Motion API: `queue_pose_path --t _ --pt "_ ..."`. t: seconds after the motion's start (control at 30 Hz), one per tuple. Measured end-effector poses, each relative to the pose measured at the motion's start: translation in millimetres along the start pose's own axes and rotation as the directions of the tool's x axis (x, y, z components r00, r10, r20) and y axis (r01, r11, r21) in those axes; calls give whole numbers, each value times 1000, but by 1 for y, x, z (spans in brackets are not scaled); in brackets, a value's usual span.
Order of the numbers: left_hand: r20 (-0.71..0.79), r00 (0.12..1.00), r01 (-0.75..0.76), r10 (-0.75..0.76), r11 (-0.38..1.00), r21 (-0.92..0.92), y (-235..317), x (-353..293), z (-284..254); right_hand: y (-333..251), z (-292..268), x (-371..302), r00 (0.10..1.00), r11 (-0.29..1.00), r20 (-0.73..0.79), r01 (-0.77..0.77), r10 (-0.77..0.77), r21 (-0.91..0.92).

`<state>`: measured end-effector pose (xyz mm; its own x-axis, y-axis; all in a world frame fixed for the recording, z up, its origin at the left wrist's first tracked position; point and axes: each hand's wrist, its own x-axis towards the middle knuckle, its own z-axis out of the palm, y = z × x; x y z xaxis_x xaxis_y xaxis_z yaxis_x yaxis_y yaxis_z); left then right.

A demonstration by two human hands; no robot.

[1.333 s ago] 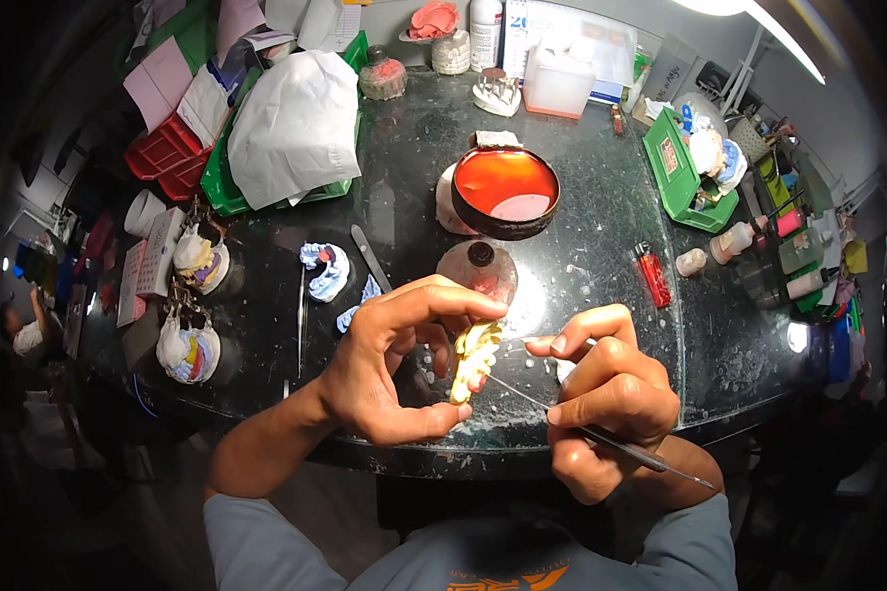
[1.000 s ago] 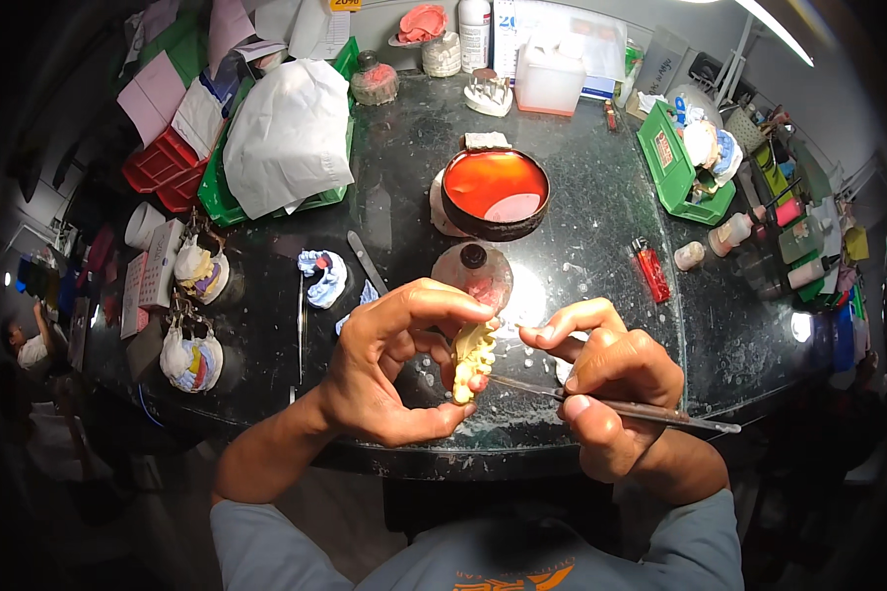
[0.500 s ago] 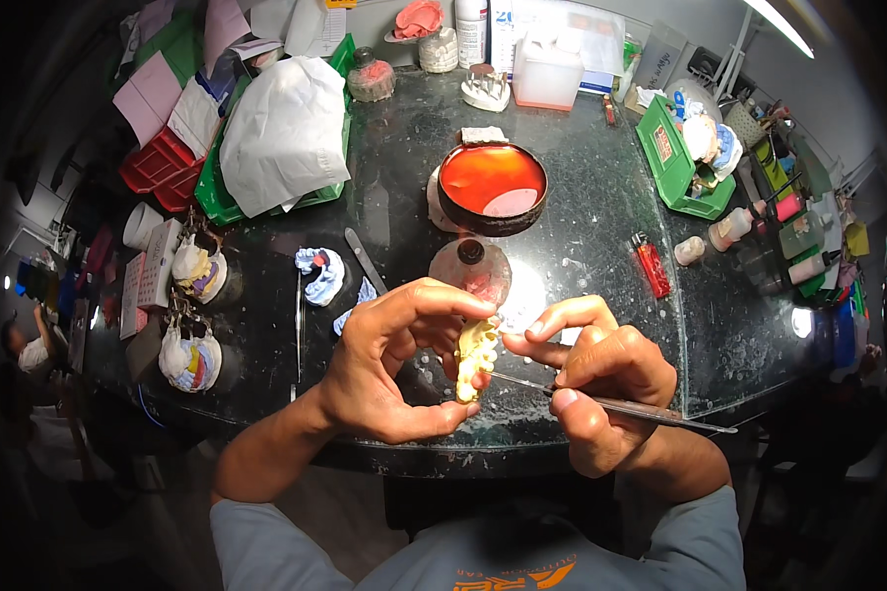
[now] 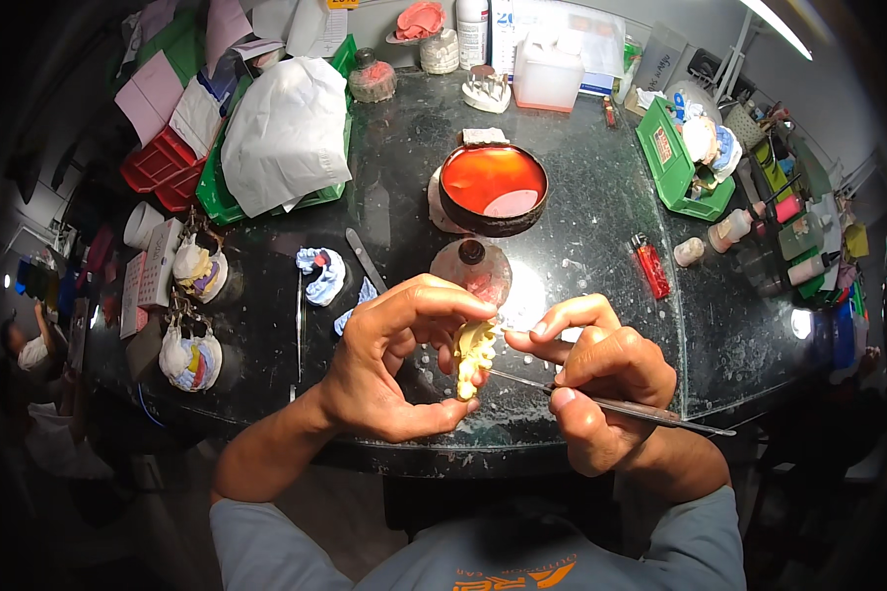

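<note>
The left hand (image 4: 389, 360) grips a yellow tooth model (image 4: 474, 360) by its two ends, the thumb at the lower end and a fingertip at the upper, with the other fingers curled behind. The model is held up over the table (image 4: 586, 236), just inside the middle of its front edge, its row of teeth turned to the right. A small pink lump (image 4: 480, 377) sits among the teeth near the lower end. The right hand (image 4: 611, 384) holds a thin metal tool (image 4: 650, 410) much like a pen, pinched between thumb and fingers. Its fine tip points left and reaches the toothed side (whether it actually touches there is too small to tell).

Beyond the hands, near the middle of the table, a glass jar (image 4: 453, 264) with a dark cap stands in front of a dark round pan (image 4: 493, 228) of glossy red material. To the left lie a blue-and-white model (image 4: 321, 278) and a small knife (image 4: 365, 258). Two larger models (image 4: 189, 362) stand nearer the table's left edge, one behind the other. Over toward the right edge are a red lighter (image 4: 650, 268) and, beside it, a small pale bottle (image 4: 688, 252); a green tray (image 4: 660, 163) sits toward the far right corner.
</note>
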<state>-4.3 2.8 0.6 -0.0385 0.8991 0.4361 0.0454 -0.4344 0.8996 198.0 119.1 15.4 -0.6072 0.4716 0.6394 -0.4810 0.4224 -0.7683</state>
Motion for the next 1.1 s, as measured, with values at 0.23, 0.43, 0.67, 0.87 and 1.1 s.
queue_pose_path --t 0.23,0.43,0.67,0.87,1.1 --pt "80 996 30 -31 1000 9 1 -1 -4 -1 1 0 1000 1000 -18 13 -14 -20" --pt "-2 1000 -3 3 1000 -9 -1 -1 2 -3 -1 0 1000 1000 -2 8 -8 -14" --pt "1 999 36 -36 997 -70 4 1 4 -4 -1 -1 1000 1000 -17 11 -11 -28" --pt "6 1000 8 -8 997 -81 2 1 4 -4 -2 -1 1000 999 -4 6 -6 -41" --pt "-55 998 -1 3 999 38 3 1 3 -6 -2 0 998 996 -60 -29 24 -83"
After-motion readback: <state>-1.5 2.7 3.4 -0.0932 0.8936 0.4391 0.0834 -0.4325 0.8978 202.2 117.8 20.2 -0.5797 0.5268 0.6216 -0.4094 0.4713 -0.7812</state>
